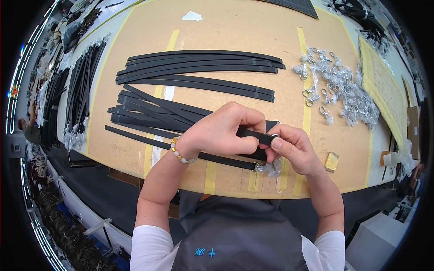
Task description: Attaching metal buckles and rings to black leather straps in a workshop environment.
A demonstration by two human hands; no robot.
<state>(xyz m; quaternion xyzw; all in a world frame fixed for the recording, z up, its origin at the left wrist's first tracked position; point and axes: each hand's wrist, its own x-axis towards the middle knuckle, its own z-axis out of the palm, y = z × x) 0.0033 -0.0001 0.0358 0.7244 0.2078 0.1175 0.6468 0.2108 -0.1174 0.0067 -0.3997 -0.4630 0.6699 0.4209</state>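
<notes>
My left hand (226,131), with a beaded bracelet at its wrist, grips a black strap (254,135) close to its end. The thumb and fingers of my right hand (291,147) pinch that same end, where a small metal ring partly shows. What lies under the right fingertips is hidden. Beneath my left hand a fanned pile of black straps (149,108) rests on the table. Nearest me lies another strap (226,161), its end fitted with a metal clasp (257,167) beside clear plastic wrap (272,169).
Farther off, more black straps (199,61) lie in rows on the tan table (235,31). Plastic-wrapped metal clasps (343,88) are heaped at the right. A yellow block (331,161) sits near my right forearm. Bundled straps (86,81) lie at the left; a person (31,131) is beyond.
</notes>
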